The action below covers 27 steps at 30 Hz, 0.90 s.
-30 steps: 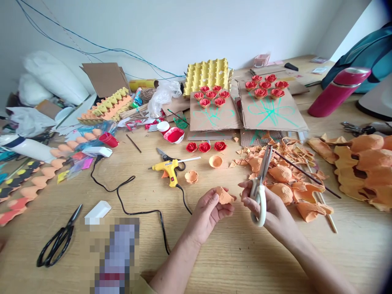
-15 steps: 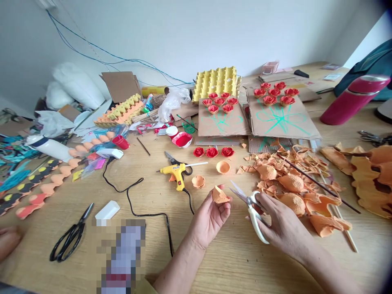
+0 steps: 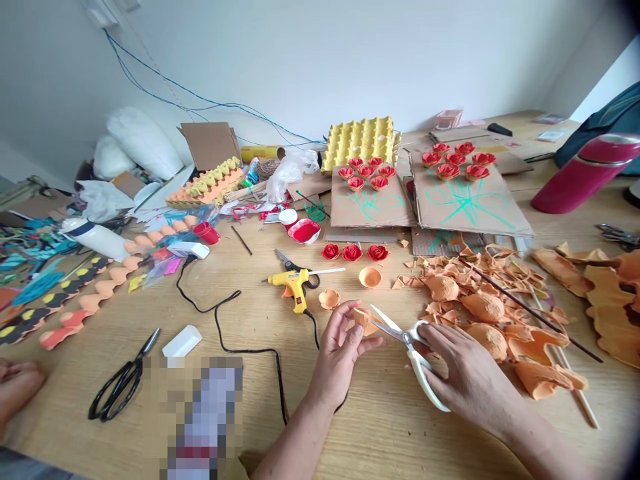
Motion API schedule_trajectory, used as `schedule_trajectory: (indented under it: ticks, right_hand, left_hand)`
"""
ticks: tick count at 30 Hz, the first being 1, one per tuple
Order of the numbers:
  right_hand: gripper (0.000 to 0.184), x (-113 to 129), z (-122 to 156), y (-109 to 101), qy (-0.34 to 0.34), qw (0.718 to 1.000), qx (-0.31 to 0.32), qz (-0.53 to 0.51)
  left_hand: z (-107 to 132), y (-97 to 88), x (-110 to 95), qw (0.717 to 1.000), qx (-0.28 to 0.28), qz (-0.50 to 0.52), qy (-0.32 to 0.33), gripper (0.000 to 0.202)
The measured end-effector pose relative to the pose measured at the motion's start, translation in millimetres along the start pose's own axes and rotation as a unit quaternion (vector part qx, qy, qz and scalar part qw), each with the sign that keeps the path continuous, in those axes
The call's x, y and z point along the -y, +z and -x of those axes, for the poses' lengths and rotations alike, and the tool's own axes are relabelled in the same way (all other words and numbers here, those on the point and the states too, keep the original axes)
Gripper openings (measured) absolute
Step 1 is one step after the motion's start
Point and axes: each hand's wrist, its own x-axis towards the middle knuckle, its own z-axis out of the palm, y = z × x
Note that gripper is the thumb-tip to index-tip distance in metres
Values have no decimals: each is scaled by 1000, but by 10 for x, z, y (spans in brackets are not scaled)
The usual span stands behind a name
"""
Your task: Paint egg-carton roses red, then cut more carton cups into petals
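Observation:
Between its thumb and fingers my left hand (image 3: 340,357) pinches an orange egg-carton cup (image 3: 365,321). My right hand (image 3: 463,370) is closed round the handles of white-handled scissors (image 3: 417,363). Their blades are spread and point left, with the lower blade at the cup's edge. Just beyond my left hand lie a petal-cut orange cup (image 3: 329,299) and a plain round cup (image 3: 371,277). Three red paper roses (image 3: 352,253) stand in a row behind them. To the right of the scissors is a heap of orange carton scraps and cups (image 3: 483,307).
A yellow glue gun (image 3: 296,287) with a black cable lies left of centre. Black-handled scissors (image 3: 123,380) and a white block (image 3: 182,341) are further left. Cardboard sheets (image 3: 470,200) bear red roses at the back. A pink flask (image 3: 583,175) stands right; another person's hand (image 3: 20,387) rests at far left.
My left hand has turned the cup, and the scissors' blades have come to its edge. The whole view has shifted slightly, so things appear further right.

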Motion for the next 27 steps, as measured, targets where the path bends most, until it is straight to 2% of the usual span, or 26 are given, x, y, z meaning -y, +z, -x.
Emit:
schedule_trajectory:
  ticks: [6,12,27]
  right_hand:
    - [14,25,-5,-13,-4,1000,-4,30]
    - [13,43,-15,-29,-4,998,0,59]
    - [25,87,6,-20,-10,998,2,60]
  left_hand:
    - [7,28,-9,998,-1,-69,16,37]
    - [8,37,-13,994,21,-108,26,36]
    - [15,31,17,996,21,-92,6,36]
